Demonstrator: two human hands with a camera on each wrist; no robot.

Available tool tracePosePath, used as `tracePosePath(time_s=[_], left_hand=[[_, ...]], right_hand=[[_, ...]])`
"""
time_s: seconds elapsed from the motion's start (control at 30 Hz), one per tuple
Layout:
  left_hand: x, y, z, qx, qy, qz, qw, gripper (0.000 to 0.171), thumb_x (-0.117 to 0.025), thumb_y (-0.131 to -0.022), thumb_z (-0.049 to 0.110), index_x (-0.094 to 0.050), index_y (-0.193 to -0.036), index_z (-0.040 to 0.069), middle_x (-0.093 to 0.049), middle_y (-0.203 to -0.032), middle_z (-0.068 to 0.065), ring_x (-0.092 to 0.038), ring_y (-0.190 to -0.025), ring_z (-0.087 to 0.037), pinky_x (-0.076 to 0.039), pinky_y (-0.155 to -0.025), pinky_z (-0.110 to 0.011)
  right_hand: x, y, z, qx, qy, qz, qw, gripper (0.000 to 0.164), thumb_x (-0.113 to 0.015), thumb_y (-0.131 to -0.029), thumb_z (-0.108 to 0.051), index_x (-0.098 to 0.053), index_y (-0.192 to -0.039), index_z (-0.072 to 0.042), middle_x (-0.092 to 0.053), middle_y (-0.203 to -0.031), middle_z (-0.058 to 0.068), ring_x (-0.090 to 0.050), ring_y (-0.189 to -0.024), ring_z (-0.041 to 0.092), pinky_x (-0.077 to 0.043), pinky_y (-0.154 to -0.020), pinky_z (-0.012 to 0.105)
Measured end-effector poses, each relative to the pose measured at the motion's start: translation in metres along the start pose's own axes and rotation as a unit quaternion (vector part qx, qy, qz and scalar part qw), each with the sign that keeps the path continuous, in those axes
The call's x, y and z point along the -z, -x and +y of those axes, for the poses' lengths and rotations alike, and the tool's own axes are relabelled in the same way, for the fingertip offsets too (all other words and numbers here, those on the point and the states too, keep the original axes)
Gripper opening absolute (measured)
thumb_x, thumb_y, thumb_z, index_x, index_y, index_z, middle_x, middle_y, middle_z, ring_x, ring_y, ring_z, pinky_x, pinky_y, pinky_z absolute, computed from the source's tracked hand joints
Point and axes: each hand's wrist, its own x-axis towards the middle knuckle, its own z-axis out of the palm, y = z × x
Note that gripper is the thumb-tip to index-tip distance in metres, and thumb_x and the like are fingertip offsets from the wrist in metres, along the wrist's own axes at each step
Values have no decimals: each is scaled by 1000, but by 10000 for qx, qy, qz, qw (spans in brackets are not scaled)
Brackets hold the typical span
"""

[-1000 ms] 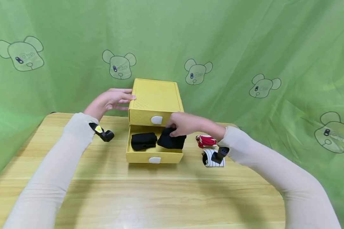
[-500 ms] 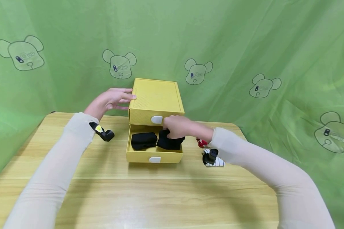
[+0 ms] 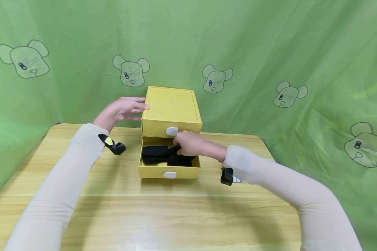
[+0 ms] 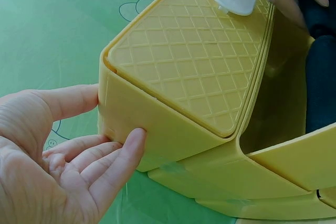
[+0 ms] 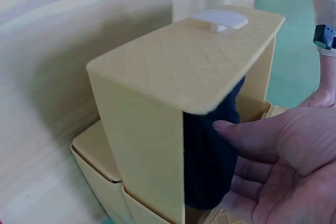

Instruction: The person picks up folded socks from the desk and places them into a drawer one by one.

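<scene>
Apparently at the tucking-in step: settling soft black cloth into the pulled-out lower drawer (image 3: 154,172), behind its white tab (image 3: 169,175). Inside on the right, the right black bundle (image 3: 179,161); beside it, seemingly touching, the left black bundle (image 3: 155,153). Above the right one, the right hand (image 3: 190,143), pinching its fabric between thumb and fingers by the look of it; cannot tell how firmly. Farther back on the left, the left hand (image 3: 124,108), fingers spread and nearly straight, touching the side wall of the yellow cabinet (image 3: 174,104), probably to steady it. For the next move, likely needs easing the right bundle flat below the rim, then letting go without dragging cloth along. In the way: the upper drawer (image 3: 157,128) and its white handle (image 3: 171,131), close to the knuckles, so little room to lift. Around, nearest first: pale wooden table (image 3: 163,216); to the right, a corner of striped white cloth (image 3: 236,180), mostly hidden behind the wrist camera (image 3: 227,177) and sleeve (image 3: 248,165). Farthest, behind the cabinet, green curtain (image 3: 176,42) with printed animal heads (image 3: 130,73).
</scene>
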Motion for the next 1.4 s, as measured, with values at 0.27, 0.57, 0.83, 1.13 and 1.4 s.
tracePosePath(time_s=[0.27, 0.57, 0.83, 1.13, 1.4], left_hand=[[0, 1, 0, 1, -54, -20, 10000, 74, -62, -103, 15, -19, -163, 14, -33, -166, -10, -34, -153, -27, -40, -122, -47], [0, 1, -2, -3, -25, -15, 10000, 74, -62, -102, 14, -20, -163, 14, -32, -166, -10, -31, -154, -28, -40, -122, -47], [0, 1, -2, -7, -2, -21, 10000, 75, -62, -102, 14, -19, -163, 14, -33, -166, -10, -33, -154, -27, -40, -123, -48], [0, 1, -1, -6, -61, -7, 10000, 74, -62, -102, 15, -20, -163, 15, -33, -166, -10, -33, -154, -27, -39, -123, -48], [0, 0, -1, 1, -19, -26, 10000, 74, -62, -102, 14, -19, -163, 14, -32, -166, -10, -31, -155, -27, -39, -123, -48]], right_hand=[[-12, -3, 7, 235, -370, 210, 9988, 18, -77, -87, -1, -77, -105, -2, -78, -103, 10, -73, -99, 25, -63, -87, 37], [-18, -3, 19, 419, -634, 229, 9968, 18, -71, -89, 4, -76, -105, -2, -77, -99, 11, -71, -95, 25, -61, -85, 36], [-24, -3, 23, 440, -723, 358, 9958, 20, -71, -90, 4, -76, -107, -3, -77, -101, 10, -71, -97, 25, -61, -88, 37], [-21, 1, 22, 302, -590, 464, 9967, 22, -73, -90, 0, -76, -112, -5, -77, -105, 10, -71, -100, 25, -61, -90, 39], [-5, 16, 15, 493, -1063, 976, 9883, 17, -74, -93, -8, -76, -108, -1, -78, -99, 10, -74, -89, 19, -63, -79, 29]])
